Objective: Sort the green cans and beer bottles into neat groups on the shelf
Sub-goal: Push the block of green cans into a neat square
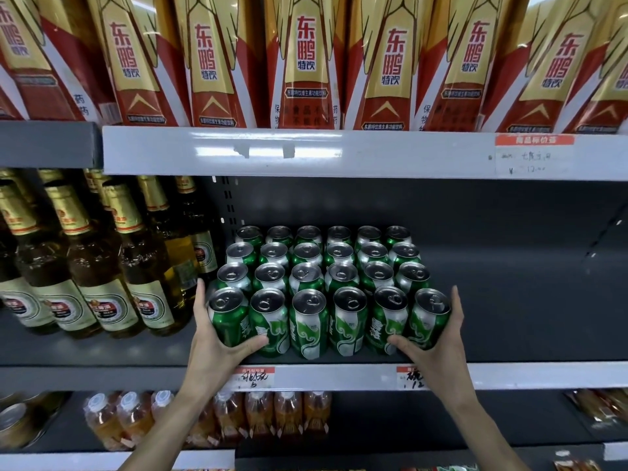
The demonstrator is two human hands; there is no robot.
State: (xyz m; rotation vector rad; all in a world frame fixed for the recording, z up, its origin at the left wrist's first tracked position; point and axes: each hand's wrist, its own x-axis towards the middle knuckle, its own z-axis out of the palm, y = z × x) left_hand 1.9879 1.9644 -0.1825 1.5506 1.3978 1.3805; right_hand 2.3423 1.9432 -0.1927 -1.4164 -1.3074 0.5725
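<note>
Head view. The green aluminium cans (326, 287) with silver pull-tab tops stand on the dark grey metal shelf (509, 317) in a tight block, six across and four deep, near the shelf's middle. The brown glass beer bottles (102, 266) with gold foil necks and cream labels stand as a separate group to the left of the block, the nearest bottle just beside the leftmost cans.

The left hand (217, 338) grips the leftmost front can (228, 317): fingers run up its outer side and the thumb curls under the front of the row. The right hand (438, 341) mirrors this on the rightmost front can (429, 319), fingers on the outer side, thumb across the front. Both hands thus clamp the front row from its two ends.

Step in hand, by judgement: squaring the front row of cans; the sorting itself appears nearly complete. The next move calls for even inward pressure from both ends and a level push, so that no can tips or rides over its neighbour.

Red and gold drink cartons (306, 62) fill the shelf above; clear plastic bottles of orange drink (258, 416) stand below.
</note>
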